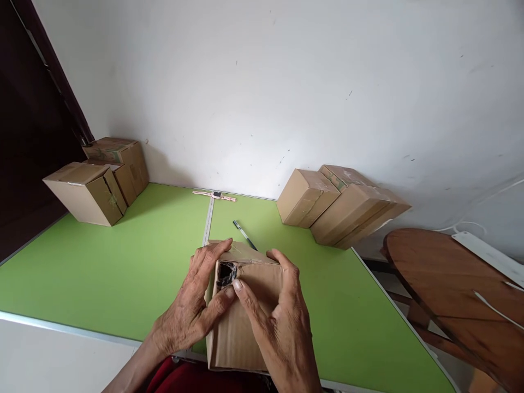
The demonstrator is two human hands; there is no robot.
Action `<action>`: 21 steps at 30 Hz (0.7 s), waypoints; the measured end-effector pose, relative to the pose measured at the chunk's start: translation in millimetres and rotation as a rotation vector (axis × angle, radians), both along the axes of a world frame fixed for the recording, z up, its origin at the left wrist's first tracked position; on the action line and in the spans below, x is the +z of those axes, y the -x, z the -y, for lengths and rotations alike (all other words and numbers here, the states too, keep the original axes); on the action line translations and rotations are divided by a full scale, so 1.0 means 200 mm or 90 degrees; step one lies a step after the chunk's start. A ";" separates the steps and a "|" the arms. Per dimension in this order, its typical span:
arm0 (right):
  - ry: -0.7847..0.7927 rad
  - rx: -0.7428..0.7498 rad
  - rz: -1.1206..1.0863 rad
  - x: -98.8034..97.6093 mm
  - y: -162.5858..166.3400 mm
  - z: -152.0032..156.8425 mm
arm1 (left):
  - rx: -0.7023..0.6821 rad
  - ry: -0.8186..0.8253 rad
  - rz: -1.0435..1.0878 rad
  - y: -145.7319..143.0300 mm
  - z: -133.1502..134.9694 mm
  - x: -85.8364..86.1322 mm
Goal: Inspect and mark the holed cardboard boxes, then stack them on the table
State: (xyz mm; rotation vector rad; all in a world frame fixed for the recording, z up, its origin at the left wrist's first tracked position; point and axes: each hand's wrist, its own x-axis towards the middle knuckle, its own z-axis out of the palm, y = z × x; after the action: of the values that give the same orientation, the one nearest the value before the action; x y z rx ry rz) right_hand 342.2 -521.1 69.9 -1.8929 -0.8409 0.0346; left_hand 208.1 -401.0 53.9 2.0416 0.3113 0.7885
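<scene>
The small brown cardboard box (241,333) stands on the green table (123,273), clamped between both hands, likely to keep it steady. The left hand (192,305) curls over its top. The right hand (282,322) does too, its pointer fingertip touching the dark torn hole (225,273).

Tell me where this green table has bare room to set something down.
Widest bare patch: left half, between left boxes and left hand. Another beside the right hand, before the right boxes. Crowded: centre, around held box and pen.

A box (245,322) lies on the table (102,273), a pen (244,234) just behind it.
</scene>
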 end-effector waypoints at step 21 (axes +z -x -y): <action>0.024 -0.086 0.127 0.04 0.10 -0.10 | 0.132 0.111 0.047 -0.02 0.07 0.00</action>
State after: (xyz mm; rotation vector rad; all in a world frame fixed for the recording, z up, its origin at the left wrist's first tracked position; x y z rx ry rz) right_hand 322.1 -500.7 78.7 -2.0087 -0.8469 -0.2255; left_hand 212.8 -415.2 53.1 1.8316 0.5374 0.9280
